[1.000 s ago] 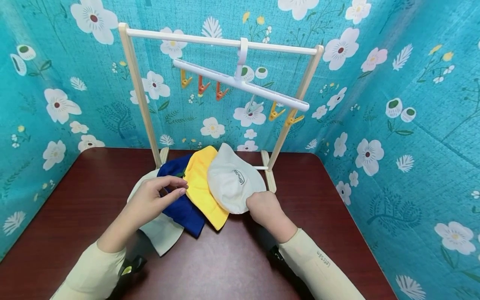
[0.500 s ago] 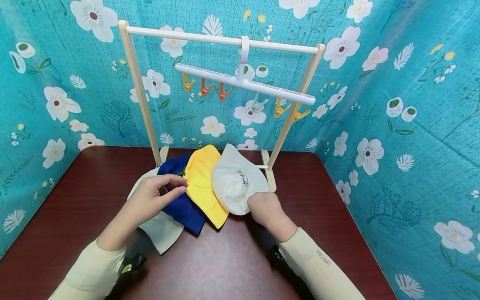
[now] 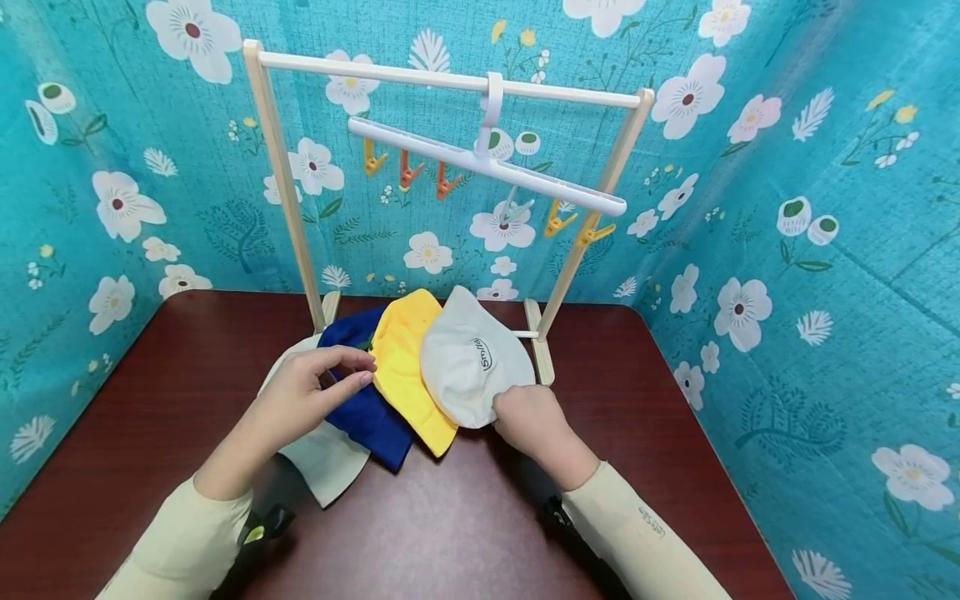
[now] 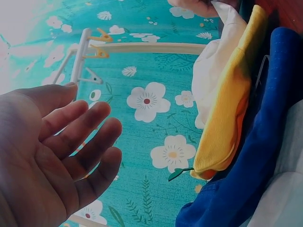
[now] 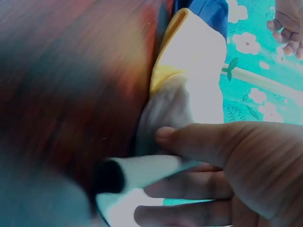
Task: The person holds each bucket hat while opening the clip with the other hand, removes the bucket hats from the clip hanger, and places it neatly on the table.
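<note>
A white bucket hat [image 3: 453, 362] with dark lettering lies at the right end of a fanned row of hats. My right hand [image 3: 531, 423] pinches its near right brim; in the right wrist view the thumb [image 5: 194, 142] lies over the brim, fingers beneath. Under it shows a yellow hat [image 3: 401, 350], then a navy blue hat [image 3: 378, 437], then a pale grey hat [image 3: 333, 471] at the left. Over the blue hat hovers my left hand [image 3: 300, 387], fingers loosely bent, holding nothing. The left wrist view shows its bare palm [image 4: 35, 165] and a green leaf-like tab [image 4: 177, 174] on the yellow hat.
A wooden rack [image 3: 277, 158] stands behind the hats on the dark red table [image 3: 450, 542]. From its top bar hangs a white hanger [image 3: 525, 177] with several coloured clips, such as an orange clip [image 3: 446, 182]. Floral cloth [image 3: 750, 233] encloses the back and sides.
The white hat has shifted slightly right in my right hand's grip. The hanger sways a little on the bar. My left hand stays nearly still.
</note>
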{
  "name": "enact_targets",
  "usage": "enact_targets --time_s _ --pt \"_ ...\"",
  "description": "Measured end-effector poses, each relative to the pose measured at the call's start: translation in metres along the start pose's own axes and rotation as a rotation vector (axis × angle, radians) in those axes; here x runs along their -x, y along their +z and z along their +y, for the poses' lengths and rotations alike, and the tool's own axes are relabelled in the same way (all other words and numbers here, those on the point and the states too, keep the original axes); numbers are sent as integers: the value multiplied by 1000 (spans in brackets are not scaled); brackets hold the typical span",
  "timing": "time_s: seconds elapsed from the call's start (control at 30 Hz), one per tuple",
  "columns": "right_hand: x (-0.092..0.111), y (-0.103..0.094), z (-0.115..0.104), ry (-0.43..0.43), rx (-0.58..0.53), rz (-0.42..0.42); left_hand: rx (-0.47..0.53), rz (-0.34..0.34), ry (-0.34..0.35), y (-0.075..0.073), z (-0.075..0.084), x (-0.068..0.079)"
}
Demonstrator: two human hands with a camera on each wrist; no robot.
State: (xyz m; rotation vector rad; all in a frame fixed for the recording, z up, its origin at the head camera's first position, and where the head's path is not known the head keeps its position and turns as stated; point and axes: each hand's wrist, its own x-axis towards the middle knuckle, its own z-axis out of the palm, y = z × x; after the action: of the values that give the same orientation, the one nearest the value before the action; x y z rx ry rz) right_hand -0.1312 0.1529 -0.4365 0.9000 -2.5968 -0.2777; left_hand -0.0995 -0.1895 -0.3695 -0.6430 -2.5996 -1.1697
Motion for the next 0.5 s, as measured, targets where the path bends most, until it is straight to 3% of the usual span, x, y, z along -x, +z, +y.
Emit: enact_targets --time_s 0.17,0.5 --pt "4 3 2 -23 8 36 -18 2 5 0 -2 -2" --pt "6 4 5 -98 -79 -113 -15 -24 -41 -6 -2 -1"
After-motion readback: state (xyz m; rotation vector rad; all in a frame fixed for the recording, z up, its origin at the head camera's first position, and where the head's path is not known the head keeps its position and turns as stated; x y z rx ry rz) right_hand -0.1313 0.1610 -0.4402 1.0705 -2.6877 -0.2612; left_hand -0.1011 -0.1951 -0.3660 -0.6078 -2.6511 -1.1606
